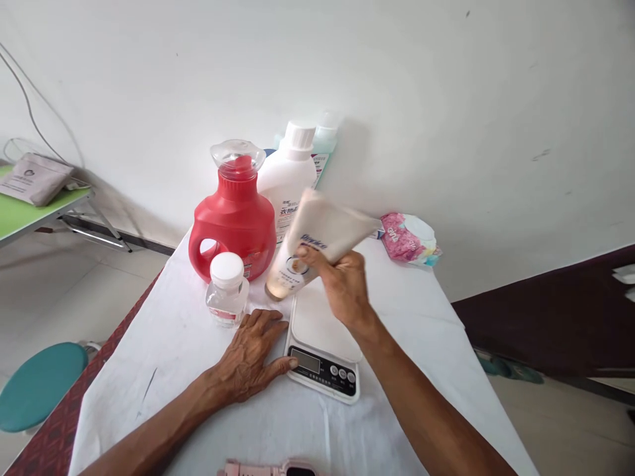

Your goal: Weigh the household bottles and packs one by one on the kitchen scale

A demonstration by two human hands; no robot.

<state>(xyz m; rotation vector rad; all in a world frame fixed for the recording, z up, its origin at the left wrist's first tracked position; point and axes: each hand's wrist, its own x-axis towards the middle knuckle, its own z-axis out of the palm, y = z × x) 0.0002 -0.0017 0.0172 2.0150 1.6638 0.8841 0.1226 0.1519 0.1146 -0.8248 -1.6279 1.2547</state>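
Note:
My right hand (344, 284) is closed around a cream squeeze tube (330, 221), held tilted with its cap end down to the left. The tube is above the back left part of a white kitchen scale (325, 334); whether it touches cannot be seen. My left hand (253, 357) lies flat on the cloth, fingers stretched out, with its thumb on the scale's left edge by the display. Just beyond those fingers stands a small clear bottle (227, 291) with a white cap.
Behind stand a red jug (235, 225) with a clear cap, a white detergent bottle (292, 165) and a greenish bottle (326, 139). A pink wipes pack (409, 239) lies back right. At the front edge is a pink watch (270, 469). A teal stool (42, 387) stands left.

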